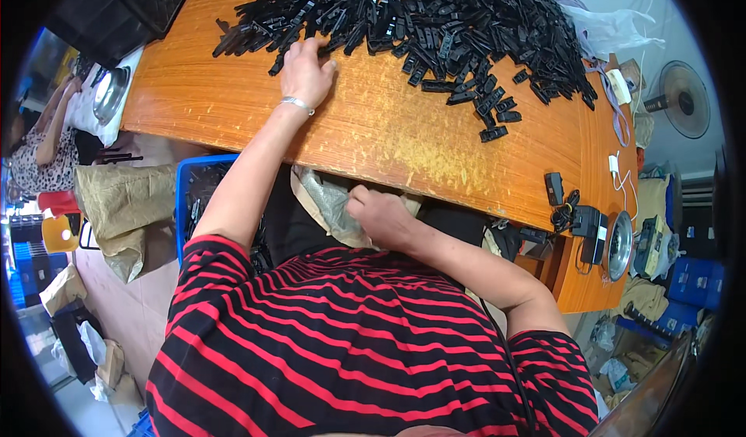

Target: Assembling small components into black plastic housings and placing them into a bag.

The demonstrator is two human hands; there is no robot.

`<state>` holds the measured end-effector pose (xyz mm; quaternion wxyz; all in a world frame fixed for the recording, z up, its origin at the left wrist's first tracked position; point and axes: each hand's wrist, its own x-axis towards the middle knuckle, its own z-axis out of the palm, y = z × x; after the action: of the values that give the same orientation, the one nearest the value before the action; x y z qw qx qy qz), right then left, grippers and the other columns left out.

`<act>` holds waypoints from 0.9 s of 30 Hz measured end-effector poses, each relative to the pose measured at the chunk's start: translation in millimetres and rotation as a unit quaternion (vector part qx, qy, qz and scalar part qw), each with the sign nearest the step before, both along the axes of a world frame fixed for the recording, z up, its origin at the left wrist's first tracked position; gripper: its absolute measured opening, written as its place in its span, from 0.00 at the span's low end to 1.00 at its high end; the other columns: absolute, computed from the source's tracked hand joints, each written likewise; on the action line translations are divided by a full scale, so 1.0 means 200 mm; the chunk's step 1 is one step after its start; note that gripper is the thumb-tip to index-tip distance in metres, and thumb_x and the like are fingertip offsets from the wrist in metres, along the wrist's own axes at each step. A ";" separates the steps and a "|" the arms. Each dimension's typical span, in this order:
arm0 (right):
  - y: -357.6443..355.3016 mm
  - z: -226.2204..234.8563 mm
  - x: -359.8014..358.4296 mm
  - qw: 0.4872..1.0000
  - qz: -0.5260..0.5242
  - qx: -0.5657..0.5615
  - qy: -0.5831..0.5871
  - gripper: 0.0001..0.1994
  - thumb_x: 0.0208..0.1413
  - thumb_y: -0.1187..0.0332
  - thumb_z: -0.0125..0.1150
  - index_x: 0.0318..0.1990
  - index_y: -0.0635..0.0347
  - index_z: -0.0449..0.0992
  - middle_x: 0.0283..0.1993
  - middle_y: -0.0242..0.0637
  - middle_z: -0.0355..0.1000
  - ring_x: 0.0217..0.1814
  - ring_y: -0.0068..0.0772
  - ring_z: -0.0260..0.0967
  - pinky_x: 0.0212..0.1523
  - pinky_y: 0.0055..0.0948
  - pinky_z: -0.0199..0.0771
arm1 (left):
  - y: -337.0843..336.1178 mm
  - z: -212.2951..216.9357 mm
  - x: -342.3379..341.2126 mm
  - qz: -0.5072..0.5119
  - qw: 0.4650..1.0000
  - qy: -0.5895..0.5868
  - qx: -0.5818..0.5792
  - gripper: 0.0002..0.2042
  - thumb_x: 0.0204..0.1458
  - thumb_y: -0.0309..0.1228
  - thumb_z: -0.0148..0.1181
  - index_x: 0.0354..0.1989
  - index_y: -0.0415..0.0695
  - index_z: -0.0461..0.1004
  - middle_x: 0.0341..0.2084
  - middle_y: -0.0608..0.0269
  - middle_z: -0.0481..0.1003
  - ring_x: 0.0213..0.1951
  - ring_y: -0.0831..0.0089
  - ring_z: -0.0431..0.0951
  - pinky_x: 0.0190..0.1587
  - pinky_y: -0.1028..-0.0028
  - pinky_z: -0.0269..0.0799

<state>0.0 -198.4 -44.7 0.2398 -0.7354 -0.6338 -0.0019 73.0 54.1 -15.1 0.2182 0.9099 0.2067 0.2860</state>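
Orange-brown wood makes up the broad surface (pixel 388 138), scuffed pale near its front edge. Across its far half spreads a big heap of black plastic clips (pixel 435 25), with a few loose ones (pixel 497 118) strayed toward the middle. Below the front edge, a blue crate (pixel 185 196) sits beside the person's left arm, and a crumpled brown sack (pixel 128 204) lies further left on the floor. A person in a red and black striped shirt (pixel 350 344) leans over the front edge.

The left hand (pixel 305 71) lies at the near rim of the heap, palm down, fingers curled over a few clips at the edge; a thin silver bracelet (pixel 297 104) circles its wrist. The right hand (pixel 381 218) sits below the front edge, fingers closed on the rim of a greyish plastic bag (pixel 330 204) held in the lap. At the right end lie a black adapter with its cable (pixel 571 215) and a small round fan (pixel 619 244).
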 end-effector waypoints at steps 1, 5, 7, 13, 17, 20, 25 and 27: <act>-0.01 -0.01 0.00 0.999 0.011 -0.016 0.034 0.03 0.45 0.72 0.54 0.28 0.59 0.67 0.30 0.40 0.64 0.31 0.39 0.68 0.27 0.36 0.70 | -0.02 0.01 0.04 -0.004 1.000 -0.002 0.005 0.19 0.46 0.34 0.64 0.47 0.47 0.71 0.42 0.52 0.70 0.48 0.54 0.69 0.50 0.63 0.66; -0.01 0.20 0.06 0.995 0.001 0.004 0.101 0.01 0.48 0.73 0.52 0.28 0.57 0.68 0.29 0.38 0.64 0.31 0.39 0.70 0.27 0.35 0.71 | -0.07 0.00 0.20 0.001 1.000 0.005 0.009 0.20 0.46 0.37 0.64 0.50 0.54 0.71 0.46 0.56 0.68 0.51 0.56 0.66 0.52 0.59 0.64; -0.01 0.23 0.17 0.992 -0.026 0.083 0.096 0.02 0.49 0.72 0.60 0.31 0.56 0.74 0.28 0.38 0.69 0.30 0.40 0.71 0.29 0.33 0.72 | -0.10 -0.01 0.25 -0.008 0.999 0.022 0.024 0.21 0.46 0.38 0.63 0.51 0.55 0.71 0.47 0.57 0.68 0.51 0.56 0.66 0.52 0.58 0.63; -0.05 0.29 0.57 0.967 -0.198 0.145 0.062 0.03 0.50 0.72 0.60 0.31 0.60 0.75 0.30 0.40 0.71 0.32 0.42 0.72 0.32 0.34 0.73 | -0.14 -0.05 0.31 -0.032 0.997 0.044 0.060 0.19 0.48 0.38 0.62 0.51 0.56 0.72 0.47 0.59 0.68 0.53 0.60 0.66 0.51 0.60 0.62; -0.05 0.27 0.76 0.953 -0.285 0.097 -0.020 0.06 0.51 0.72 0.60 0.36 0.60 0.75 0.37 0.40 0.70 0.34 0.45 0.73 0.34 0.37 0.73 | -0.12 -0.06 0.22 -0.085 0.992 0.045 0.079 0.18 0.49 0.36 0.60 0.50 0.55 0.72 0.48 0.62 0.68 0.52 0.61 0.67 0.50 0.61 0.63; -0.01 0.24 0.84 0.942 -0.331 0.023 -0.042 0.08 0.51 0.72 0.59 0.39 0.59 0.74 0.40 0.39 0.69 0.34 0.47 0.72 0.34 0.39 0.74 | -0.09 -0.07 0.10 -0.111 0.990 0.028 0.085 0.18 0.49 0.34 0.60 0.50 0.54 0.72 0.48 0.62 0.68 0.51 0.61 0.67 0.49 0.61 0.63; 0.05 0.19 0.89 0.931 -0.348 -0.070 -0.078 0.08 0.51 0.72 0.59 0.39 0.59 0.74 0.40 0.40 0.68 0.34 0.48 0.72 0.34 0.41 0.74 | -0.07 -0.03 -0.03 -0.161 0.984 0.023 0.072 0.18 0.48 0.30 0.60 0.50 0.49 0.71 0.48 0.60 0.69 0.50 0.59 0.68 0.51 0.63 0.63; 0.06 0.19 0.85 0.932 -0.348 -0.073 -0.072 0.08 0.50 0.71 0.60 0.39 0.59 0.73 0.39 0.40 0.67 0.35 0.48 0.72 0.34 0.41 0.74 | -0.05 -0.04 -0.06 -0.160 0.985 0.016 0.068 0.18 0.48 0.30 0.60 0.50 0.49 0.71 0.48 0.60 0.69 0.50 0.59 0.68 0.52 0.63 0.63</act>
<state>169.8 -186.7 -5.8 0.1237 -0.9231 -0.3523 -0.0917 60.2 43.9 -22.3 0.1956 0.9485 0.0420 0.2457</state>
